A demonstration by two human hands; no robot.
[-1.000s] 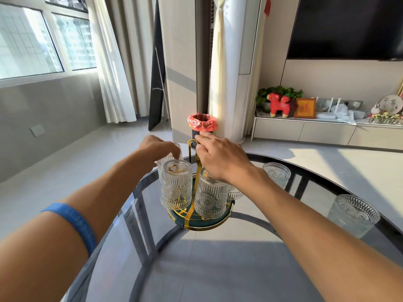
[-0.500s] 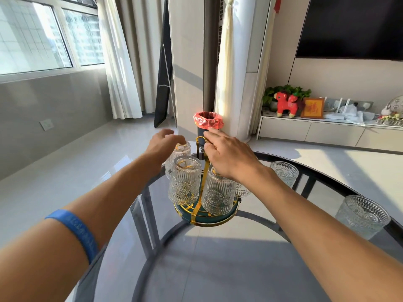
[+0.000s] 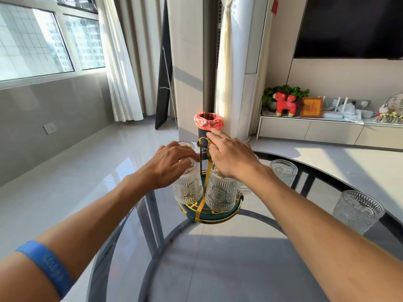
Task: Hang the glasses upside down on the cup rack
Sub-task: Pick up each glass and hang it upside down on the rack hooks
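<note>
The cup rack has gold wire arms, a teal round base and a gold loop handle, and stands on the glass table. Several ribbed glasses hang on it upside down: a front-left glass, a front-right glass and a back-left glass, with one more partly hidden behind my right wrist. My left hand lies curled over the upturned bottom of the front-left glass. My right hand grips the loop handle, its palm above the front-right glass. Two glasses stand upright on the table, a near-right glass and a farther glass.
The round glass table has a dark frame, and its far edge curves just behind the rack. A dark bin with a red bag stands on the floor beyond it. A low white cabinet with ornaments runs along the right wall.
My left hand has come from the back-left glass onto the top of the front-left glass. My right hand has stayed at the rack's handle.
</note>
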